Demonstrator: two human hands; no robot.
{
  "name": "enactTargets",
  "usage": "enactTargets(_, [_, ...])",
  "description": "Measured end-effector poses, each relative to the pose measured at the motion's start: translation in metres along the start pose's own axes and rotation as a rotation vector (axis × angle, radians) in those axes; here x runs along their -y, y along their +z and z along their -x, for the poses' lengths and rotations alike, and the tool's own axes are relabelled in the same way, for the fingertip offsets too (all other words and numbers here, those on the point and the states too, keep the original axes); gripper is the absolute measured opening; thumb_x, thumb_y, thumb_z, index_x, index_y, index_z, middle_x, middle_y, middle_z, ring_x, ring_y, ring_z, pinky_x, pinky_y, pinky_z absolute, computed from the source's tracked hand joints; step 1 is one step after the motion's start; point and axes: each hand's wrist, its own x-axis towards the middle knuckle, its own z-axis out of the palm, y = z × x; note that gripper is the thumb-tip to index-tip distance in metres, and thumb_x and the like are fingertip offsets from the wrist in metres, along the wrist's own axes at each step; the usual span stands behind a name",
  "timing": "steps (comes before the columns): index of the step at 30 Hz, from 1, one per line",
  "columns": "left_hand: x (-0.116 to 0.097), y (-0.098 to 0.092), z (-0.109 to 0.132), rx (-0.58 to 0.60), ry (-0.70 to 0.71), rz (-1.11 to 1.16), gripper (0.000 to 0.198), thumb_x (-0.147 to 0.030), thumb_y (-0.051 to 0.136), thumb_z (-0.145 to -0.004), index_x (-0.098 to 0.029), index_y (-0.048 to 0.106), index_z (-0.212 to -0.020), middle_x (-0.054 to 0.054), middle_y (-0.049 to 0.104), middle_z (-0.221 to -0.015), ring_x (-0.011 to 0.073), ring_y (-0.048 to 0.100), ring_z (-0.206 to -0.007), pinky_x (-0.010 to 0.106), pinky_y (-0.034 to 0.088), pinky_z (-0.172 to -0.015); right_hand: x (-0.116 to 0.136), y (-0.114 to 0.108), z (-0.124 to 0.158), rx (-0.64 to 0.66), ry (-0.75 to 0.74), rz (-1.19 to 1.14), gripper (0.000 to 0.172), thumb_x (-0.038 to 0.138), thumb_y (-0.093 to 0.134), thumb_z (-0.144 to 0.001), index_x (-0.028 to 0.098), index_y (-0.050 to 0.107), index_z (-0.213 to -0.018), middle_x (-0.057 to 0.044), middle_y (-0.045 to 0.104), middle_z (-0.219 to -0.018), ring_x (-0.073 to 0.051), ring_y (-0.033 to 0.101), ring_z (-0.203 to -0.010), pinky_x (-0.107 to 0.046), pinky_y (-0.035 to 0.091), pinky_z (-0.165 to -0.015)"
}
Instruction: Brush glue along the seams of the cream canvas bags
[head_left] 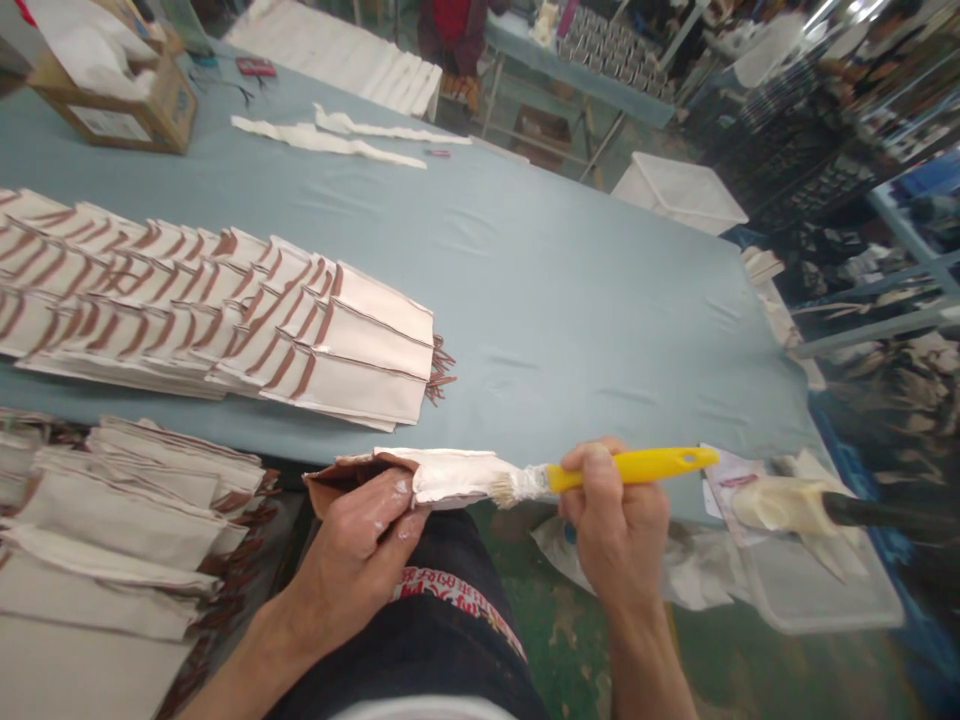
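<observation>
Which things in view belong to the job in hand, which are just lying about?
In the job:
- brush, in the right hand
- piece, in the left hand
- stack, probably

Lying about, seemingly:
- box
- strips
- bin

The dark garment (420, 650) bears red-and-white characters (450, 588), forearms (281, 625) are bare, and whitish smears (402, 489) mark the left fingers (407, 532).

Before us, a broad table (562, 270) with a blue-grey covering takes up the centre and stretches toward ten o'clock. At one o'clock we see a metal-legged bench (517, 38), and at three o'clock a pale-framed rack (885, 328), crowded and blurred. Bright light (855, 12) glares at two o'clock, while we find patchy green floor (555, 640) near six.
</observation>
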Motion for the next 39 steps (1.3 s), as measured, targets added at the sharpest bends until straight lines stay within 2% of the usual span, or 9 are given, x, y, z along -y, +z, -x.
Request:
enactTargets(2, [-0.001,0.0,0.0,0.009,-0.067,0.005,0.025,-0.015,0.054,-0.103,-0.02,0.065,-0.081,0.0,0.071,-0.073,0.0141,0.07,-0.066,0.02,0.055,-0.066,0.009,-0.001,0.005,-0.05,-0.039,-0.011,0.039,0.054,0.065,-0.101,0.02,0.065,-0.081,0.009,0.039,-0.046,-0.01,0.037,-0.037,-0.023,0.03,-0.038])
enactTargets(4, [-0.001,0.001,0.001,0.02,-0.112,0.014,0.025,-0.015,0.054,-0.102,-0.02,0.069,-0.083,0.0,0.074,-0.074,0.0146,0.072,-0.066,0.02,0.055,-0.066,0.014,0.0,0.008,-0.074,-0.062,-0.024,0.04,0.054,0.066,-0.101,0.02,0.066,-0.08,0.009,0.039,-0.047,-0.01,0.037,-0.037,-0.023,0.03,-0.038])
enactTargets(7, [-0.002,0.003,0.001,0.045,-0.138,0.052,0.025,-0.016,0.053,-0.101,-0.02,0.073,-0.087,0.0,0.077,-0.078,0.0153,0.075,-0.072,0.019,0.057,-0.07,0.01,0.004,0.007,0.011,-0.063,-0.008,0.041,0.054,0.062,-0.103,0.02,0.065,-0.08,0.009,0.039,-0.048,-0.01,0.038,-0.039,-0.023,0.03,-0.039])
enactTargets(10, [-0.003,0.004,0.002,0.084,-0.187,0.069,0.028,-0.019,0.053,-0.102,-0.02,0.069,-0.078,0.0,0.076,-0.075,0.0153,0.074,-0.069,0.02,0.056,-0.068,0.0,0.013,0.003,0.113,-0.031,0.001,0.043,0.056,0.059,-0.104,0.02,0.064,-0.081,0.01,0.035,-0.048,-0.01,0.033,-0.04,-0.024,0.029,-0.04])
enactTargets(12, [-0.002,0.005,0.003,0.093,-0.21,0.071,0.03,-0.021,0.053,-0.102,-0.02,0.068,-0.076,0.0,0.075,-0.073,0.0151,0.072,-0.067,0.02,0.055,-0.068,-0.004,0.019,0.0,0.126,-0.012,-0.017,0.044,0.057,0.058,-0.105,0.02,0.064,-0.081,0.011,0.032,-0.047,-0.009,0.03,-0.039,-0.024,0.029,-0.041])
enactTargets(18, [-0.002,0.004,0.004,0.088,-0.216,0.089,0.031,-0.022,0.053,-0.103,-0.02,0.068,-0.076,0.001,0.075,-0.074,0.0146,0.072,-0.067,0.019,0.056,-0.07,0.003,0.035,-0.003,0.128,-0.049,-0.122,0.05,0.062,0.057,-0.105,0.02,0.064,-0.079,0.011,0.033,-0.047,-0.009,0.029,-0.038,-0.023,0.029,-0.039])
enactTargets(23, [-0.003,0.006,0.004,0.08,-0.197,0.128,0.026,-0.021,0.053,-0.103,-0.018,0.075,-0.091,0.005,0.082,-0.091,0.016,0.078,-0.084,0.018,0.057,-0.082,0.006,0.046,-0.001,0.16,-0.08,-0.141,0.048,0.059,0.056,-0.106,0.02,0.065,-0.081,0.011,0.034,-0.048,-0.009,0.031,-0.04,-0.023,0.034,-0.042])
enactTargets(31, [-0.001,0.008,0.004,0.09,-0.206,0.124,0.026,-0.021,0.053,-0.102,-0.02,0.069,-0.082,0.001,0.076,-0.077,0.0158,0.074,-0.072,0.02,0.056,-0.071,0.009,0.059,0.007,0.197,-0.108,-0.213,0.044,0.055,0.056,-0.108,0.02,0.067,-0.084,0.01,0.037,-0.052,-0.008,0.032,-0.041,-0.021,0.031,-0.041])
enactTargets(39, [-0.001,0.009,0.003,0.07,-0.231,0.14,0.027,-0.022,0.054,-0.101,-0.019,0.074,-0.083,0.001,0.077,-0.076,0.0171,0.076,-0.073,0.021,0.056,-0.07,0.012,0.062,0.008,0.194,-0.089,-0.285,0.045,0.057,0.057,-0.107,0.021,0.065,-0.082,0.011,0.033,-0.05,-0.007,0.028,-0.039,-0.02,0.031,-0.04])
